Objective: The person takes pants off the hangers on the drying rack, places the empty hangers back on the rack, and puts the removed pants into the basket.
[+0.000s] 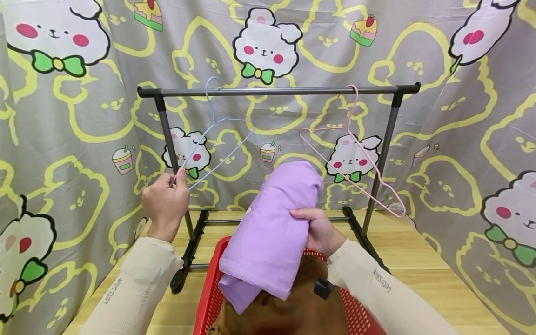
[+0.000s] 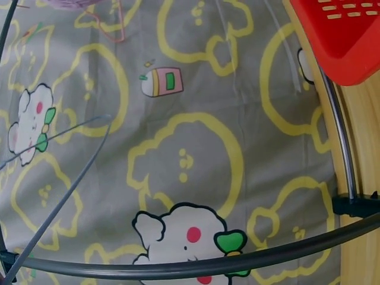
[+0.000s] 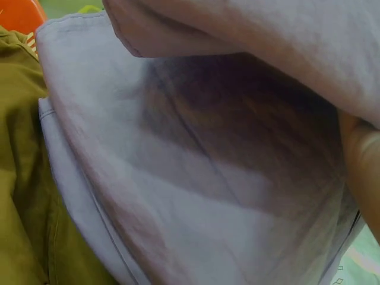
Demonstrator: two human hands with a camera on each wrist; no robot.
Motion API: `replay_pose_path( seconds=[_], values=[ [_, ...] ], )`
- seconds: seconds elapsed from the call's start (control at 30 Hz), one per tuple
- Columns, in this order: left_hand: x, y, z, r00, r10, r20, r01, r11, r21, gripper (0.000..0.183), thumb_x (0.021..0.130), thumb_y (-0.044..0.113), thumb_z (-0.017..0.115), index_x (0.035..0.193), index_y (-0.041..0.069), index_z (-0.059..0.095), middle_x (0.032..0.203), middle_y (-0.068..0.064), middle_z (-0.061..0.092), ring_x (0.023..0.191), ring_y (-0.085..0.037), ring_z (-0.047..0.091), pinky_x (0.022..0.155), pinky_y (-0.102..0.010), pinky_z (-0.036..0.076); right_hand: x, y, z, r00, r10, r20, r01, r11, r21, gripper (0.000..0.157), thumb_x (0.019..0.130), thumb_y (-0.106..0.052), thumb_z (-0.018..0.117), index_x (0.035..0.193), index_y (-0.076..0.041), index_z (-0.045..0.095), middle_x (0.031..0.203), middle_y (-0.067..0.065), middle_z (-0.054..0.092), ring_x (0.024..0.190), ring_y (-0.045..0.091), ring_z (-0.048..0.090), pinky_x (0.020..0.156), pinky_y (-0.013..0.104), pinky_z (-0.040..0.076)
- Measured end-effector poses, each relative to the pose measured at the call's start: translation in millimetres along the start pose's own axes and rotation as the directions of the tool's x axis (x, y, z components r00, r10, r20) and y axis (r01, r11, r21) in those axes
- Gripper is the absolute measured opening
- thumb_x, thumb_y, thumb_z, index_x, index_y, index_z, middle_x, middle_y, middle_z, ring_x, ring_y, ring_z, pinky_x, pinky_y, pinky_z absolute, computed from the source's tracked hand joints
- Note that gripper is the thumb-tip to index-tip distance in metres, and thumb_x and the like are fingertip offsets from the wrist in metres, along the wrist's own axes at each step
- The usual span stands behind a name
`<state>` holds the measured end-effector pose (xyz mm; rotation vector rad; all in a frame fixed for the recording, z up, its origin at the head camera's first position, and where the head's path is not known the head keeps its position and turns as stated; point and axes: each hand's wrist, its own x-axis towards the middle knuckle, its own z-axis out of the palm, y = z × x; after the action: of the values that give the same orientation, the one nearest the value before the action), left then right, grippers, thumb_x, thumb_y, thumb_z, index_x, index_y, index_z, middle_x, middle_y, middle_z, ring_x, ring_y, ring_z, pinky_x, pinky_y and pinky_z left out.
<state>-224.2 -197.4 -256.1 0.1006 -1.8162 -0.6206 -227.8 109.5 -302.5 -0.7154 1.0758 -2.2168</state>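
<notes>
My left hand grips the left corner of a light blue clothes hanger, whose hook goes over the rack's top rail. In the left wrist view the hanger reaches in from the left edge; the hand itself is out of that view. A folded purple garment is in my right hand, thumb on top and the other fingers hidden beneath the cloth. The garment hangs over a red basket. Close up in the right wrist view, the garment's layers hang loosely; its exact kind cannot be told.
Brown cloth lies in the basket under the garment. A pink hanger hangs at the right of the grey metal rack's rail. The rack's dark feet stand on a wooden tabletop, with a patterned curtain behind.
</notes>
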Motion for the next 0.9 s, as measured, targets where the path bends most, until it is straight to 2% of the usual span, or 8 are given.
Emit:
replay_pose_path(
  seconds=[0.27, 0.47, 0.7, 0.9],
  values=[
    [-2.5, -3.5, 2.5, 0.999, -0.033, 0.040, 0.032, 0.999, 0.016, 0.043, 0.090, 0.035, 0.052, 0.071, -0.003, 0.062, 0.060, -0.017, 0.059, 0.053, -0.035, 0.050, 0.046, -0.041, 0.032, -3.4, -0.6, -4.0, 1.000, 0.020, -0.013, -0.020, 1.000, -0.002, 0.037, 0.083, -0.017, 0.061, 0.108, -0.001, 0.038, 0.098, 0.004, 0.059, 0.089, 0.016, 0.059, 0.080, 0.031, 0.047],
    [-4.9, -4.5, 4.0, 0.997, -0.044, 0.055, 0.043, 0.999, 0.018, 0.043, 0.091, 0.035, 0.052, 0.070, -0.002, 0.061, 0.058, -0.016, 0.057, 0.054, -0.036, 0.050, 0.046, -0.041, 0.031, -7.3, -1.1, -4.8, 0.999, 0.035, -0.036, -0.036, 0.999, -0.017, 0.034, 0.086, -0.017, 0.057, 0.108, -0.002, 0.036, 0.098, 0.004, 0.058, 0.089, 0.015, 0.059, 0.081, 0.030, 0.047],
    [-6.7, -5.9, 4.3, 0.998, -0.035, 0.053, 0.035, 0.999, 0.016, 0.041, 0.090, 0.032, 0.053, 0.069, -0.002, 0.060, 0.057, -0.016, 0.056, 0.051, -0.035, 0.049, 0.043, -0.039, 0.030, -10.3, 1.2, -8.0, 0.999, 0.018, -0.031, -0.018, 1.000, -0.008, 0.029, 0.085, -0.015, 0.057, 0.105, -0.002, 0.041, 0.096, 0.004, 0.060, 0.089, 0.015, 0.060, 0.080, 0.030, 0.048],
    [-7.5, -7.9, 5.7, 0.999, -0.027, 0.044, 0.026, 1.000, 0.008, 0.040, 0.090, 0.030, 0.053, 0.069, -0.002, 0.060, 0.055, -0.015, 0.055, 0.049, -0.034, 0.048, 0.042, -0.038, 0.029, -11.8, 3.9, -9.2, 0.999, 0.020, -0.046, -0.020, 1.000, -0.015, 0.029, 0.087, -0.013, 0.053, 0.107, -0.001, 0.036, 0.099, 0.004, 0.058, 0.091, 0.016, 0.059, 0.082, 0.031, 0.047]
  ],
)
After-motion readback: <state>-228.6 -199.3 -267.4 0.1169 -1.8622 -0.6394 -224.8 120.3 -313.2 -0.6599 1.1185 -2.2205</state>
